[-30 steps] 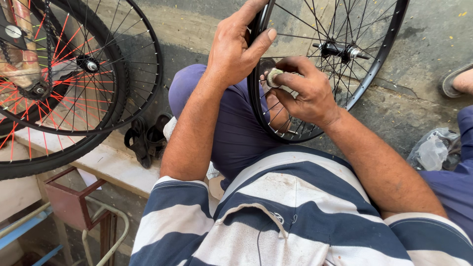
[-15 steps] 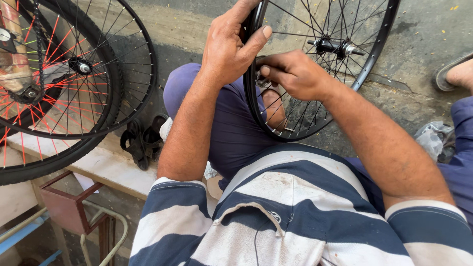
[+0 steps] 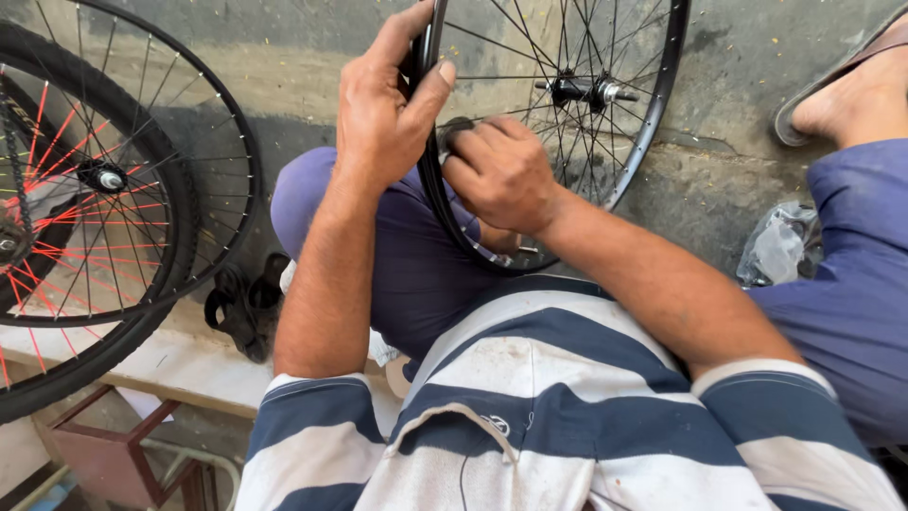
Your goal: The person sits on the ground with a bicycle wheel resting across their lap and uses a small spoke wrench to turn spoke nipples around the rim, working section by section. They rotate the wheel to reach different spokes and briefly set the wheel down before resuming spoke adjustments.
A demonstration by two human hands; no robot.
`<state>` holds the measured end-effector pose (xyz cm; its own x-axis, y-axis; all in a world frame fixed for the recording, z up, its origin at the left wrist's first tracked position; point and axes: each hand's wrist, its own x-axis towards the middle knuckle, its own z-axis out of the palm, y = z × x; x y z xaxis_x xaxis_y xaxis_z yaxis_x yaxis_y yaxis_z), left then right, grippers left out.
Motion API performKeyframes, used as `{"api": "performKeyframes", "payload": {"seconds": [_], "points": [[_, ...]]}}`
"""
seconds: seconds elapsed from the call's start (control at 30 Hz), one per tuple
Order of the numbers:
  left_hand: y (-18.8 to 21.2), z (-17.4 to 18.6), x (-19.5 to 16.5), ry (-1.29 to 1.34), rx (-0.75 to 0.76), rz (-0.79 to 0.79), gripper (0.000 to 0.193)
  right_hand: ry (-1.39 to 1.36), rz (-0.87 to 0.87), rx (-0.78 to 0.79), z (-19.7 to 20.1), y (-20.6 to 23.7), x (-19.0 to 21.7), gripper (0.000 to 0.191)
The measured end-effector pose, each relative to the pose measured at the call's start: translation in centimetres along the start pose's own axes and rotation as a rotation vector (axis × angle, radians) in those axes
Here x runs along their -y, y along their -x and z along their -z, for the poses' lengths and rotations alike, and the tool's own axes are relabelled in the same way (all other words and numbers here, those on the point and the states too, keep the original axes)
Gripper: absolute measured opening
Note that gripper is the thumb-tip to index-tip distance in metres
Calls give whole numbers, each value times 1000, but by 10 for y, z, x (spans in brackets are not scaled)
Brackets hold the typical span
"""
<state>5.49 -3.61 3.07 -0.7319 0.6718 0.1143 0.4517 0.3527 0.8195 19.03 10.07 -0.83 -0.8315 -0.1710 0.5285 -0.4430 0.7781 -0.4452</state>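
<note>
The left hand [image 3: 383, 114] has its fingers curled tight round the black rim of the spoked bicycle wheel [image 3: 653, 104] standing upright over the lap, while the right hand [image 3: 501, 170] pinches a small dark part against the rim's inner side.

Black spoked bicycle wheel [image 3: 653, 114], upright against the knee, silver axle at its hub, rim gripped.

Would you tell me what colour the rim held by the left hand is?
The rim is black, seen best in the head view.
</note>
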Motion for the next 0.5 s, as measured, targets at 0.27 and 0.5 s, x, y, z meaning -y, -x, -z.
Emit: {"api": "performKeyframes", "payload": {"seconds": [0.27,0.5], "points": [[4,-11,-8,1,-21,-85,33,-823,-461,454,24,7,-45,39],[8,-20,-23,-8,-12,-85,33,-971,-425,751,19,-4,-55,44]]}}
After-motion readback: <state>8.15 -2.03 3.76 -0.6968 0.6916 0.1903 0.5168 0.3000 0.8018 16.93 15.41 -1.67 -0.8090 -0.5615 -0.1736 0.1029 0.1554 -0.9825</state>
